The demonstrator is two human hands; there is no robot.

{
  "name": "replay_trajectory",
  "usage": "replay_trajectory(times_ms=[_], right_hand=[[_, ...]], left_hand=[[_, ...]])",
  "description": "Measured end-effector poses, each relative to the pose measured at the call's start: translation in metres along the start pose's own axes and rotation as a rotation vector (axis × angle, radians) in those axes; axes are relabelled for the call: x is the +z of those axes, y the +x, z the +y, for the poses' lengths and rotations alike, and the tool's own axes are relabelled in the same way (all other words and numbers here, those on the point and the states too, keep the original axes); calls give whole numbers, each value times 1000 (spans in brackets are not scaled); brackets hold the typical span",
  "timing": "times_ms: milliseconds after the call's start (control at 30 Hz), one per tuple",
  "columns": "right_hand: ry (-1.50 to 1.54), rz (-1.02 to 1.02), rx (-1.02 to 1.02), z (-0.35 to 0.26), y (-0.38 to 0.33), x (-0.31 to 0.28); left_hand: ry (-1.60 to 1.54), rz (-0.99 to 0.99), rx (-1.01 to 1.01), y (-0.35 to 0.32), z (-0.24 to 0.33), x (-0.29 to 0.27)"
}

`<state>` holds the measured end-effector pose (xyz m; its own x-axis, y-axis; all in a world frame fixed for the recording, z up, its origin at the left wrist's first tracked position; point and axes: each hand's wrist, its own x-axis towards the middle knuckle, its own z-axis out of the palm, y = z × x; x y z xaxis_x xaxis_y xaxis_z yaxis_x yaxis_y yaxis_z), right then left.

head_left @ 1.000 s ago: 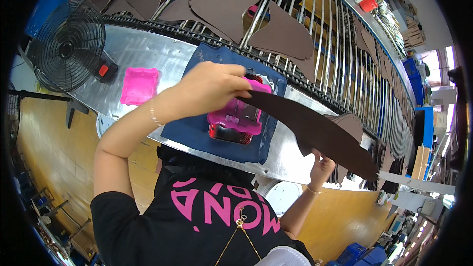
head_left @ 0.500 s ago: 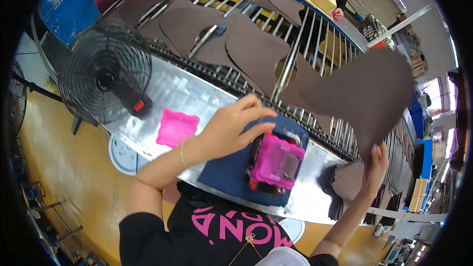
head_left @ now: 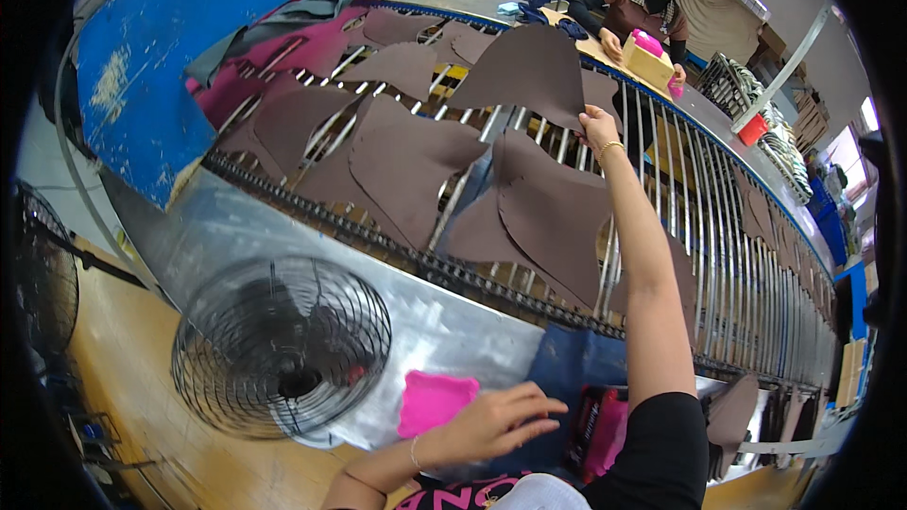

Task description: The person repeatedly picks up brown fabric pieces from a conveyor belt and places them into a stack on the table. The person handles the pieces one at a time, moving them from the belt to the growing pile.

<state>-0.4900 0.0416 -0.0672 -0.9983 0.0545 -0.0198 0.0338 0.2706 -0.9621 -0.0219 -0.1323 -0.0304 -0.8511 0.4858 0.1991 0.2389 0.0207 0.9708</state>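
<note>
My right hand (head_left: pixel 600 130) is out at the far side of the conveyor, thumb and fingers pinched nearly closed on the right, near corner of a brown panel (head_left: pixel 529 76). The panel is a thin, matte sheet with a rounded, dome-like far edge and a narrow tip where I grip it; it spreads leftward over the metal rods (head_left: pixel 704 227), though I cannot tell how much of it touches them. My left hand (head_left: pixel 496 425) is low and near, fingers loosely parted and slightly curled, with nothing in them that I can see, above the smooth, shiny metal bench (head_left: pixel 482 340). Just left of it sits a bright pink tray (head_left: pixel 435 401), squarish with a wavy rim, and farther left a round fan (head_left: pixel 283 349) with a black wire cage. To the right, a dark blue mat (head_left: pixel 557 359) bears a glossy red-and-black box (head_left: pixel 585 425), partly hidden by my arm. More brown pieces (head_left: pixel 416 165), curved and pointed, overlap on the rods beyond the dark, knobbly chain (head_left: pixel 453 279) along the conveyor's near edge. On the far left stands a blue housing (head_left: pixel 189 47) with scuffed, flaking paint; across the conveyor, a co-worker (head_left: pixel 619 5) has hands beside a pale yellow block (head_left: pixel 647 64).
</note>
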Motion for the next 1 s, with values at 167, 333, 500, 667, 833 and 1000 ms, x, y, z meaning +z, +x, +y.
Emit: replay_trajectory(times_ms=[167, 333, 500, 667, 833, 1000], right_hand=[[-117, 111, 46, 44, 68, 40], [-248, 168, 104, 72, 103, 57], [-585, 275, 17, 84, 103, 54], [-608, 310, 231, 83, 87, 43], [-972, -29, 27, 38, 56, -54], [-985, -363, -145, -46, -97, -144]], left_hand=[[-249, -11, -55, 1, -6, -13], [-273, 5, 76, -1, -29, -7], [-122, -37, 312, -1, -59, -2], [-282, -8, -144, 1, -21, -10], [-430, -172, -262, 5, -10, -26], [-678, -189, -293, -7, -13, -23]])
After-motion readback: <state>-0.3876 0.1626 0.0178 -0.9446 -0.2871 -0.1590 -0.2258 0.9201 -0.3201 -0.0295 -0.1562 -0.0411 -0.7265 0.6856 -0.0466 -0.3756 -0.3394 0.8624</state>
